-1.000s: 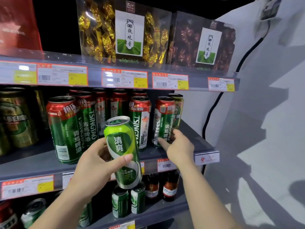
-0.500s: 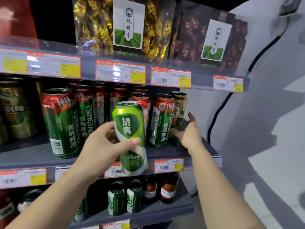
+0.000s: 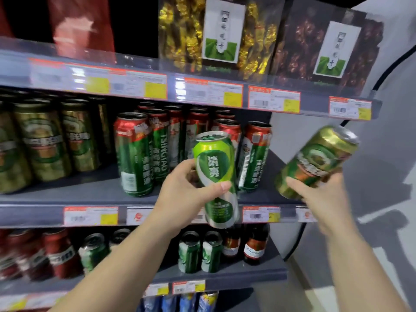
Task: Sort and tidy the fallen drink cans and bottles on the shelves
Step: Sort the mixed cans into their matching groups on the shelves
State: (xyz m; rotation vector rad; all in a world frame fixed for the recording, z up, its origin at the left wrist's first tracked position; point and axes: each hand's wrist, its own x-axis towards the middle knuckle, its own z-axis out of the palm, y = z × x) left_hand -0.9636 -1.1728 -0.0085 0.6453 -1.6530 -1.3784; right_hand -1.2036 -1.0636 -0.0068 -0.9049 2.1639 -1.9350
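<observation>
I have a can in each hand, both off the shelf. My left hand (image 3: 180,194) wraps the bright green can (image 3: 216,179) around its middle, thumb across the front, holding it nearly upright in front of the middle shelf (image 3: 67,197) so the label faces me and I can read which sort it is. My right hand (image 3: 319,194) grips the gold-green can (image 3: 315,163) near its base, tilted with the top leaning out to the right, clear of the shelf's right end. I judge it does not belong beside the red-and-green cans (image 3: 135,154) standing in rows there; its match looks like the gold cans (image 3: 42,140) grouped at the left of the same shelf, well apart from my right hand. Below, more green cans (image 3: 198,253) stand beside brown bottles (image 3: 254,246), a likely home for the bright one.
</observation>
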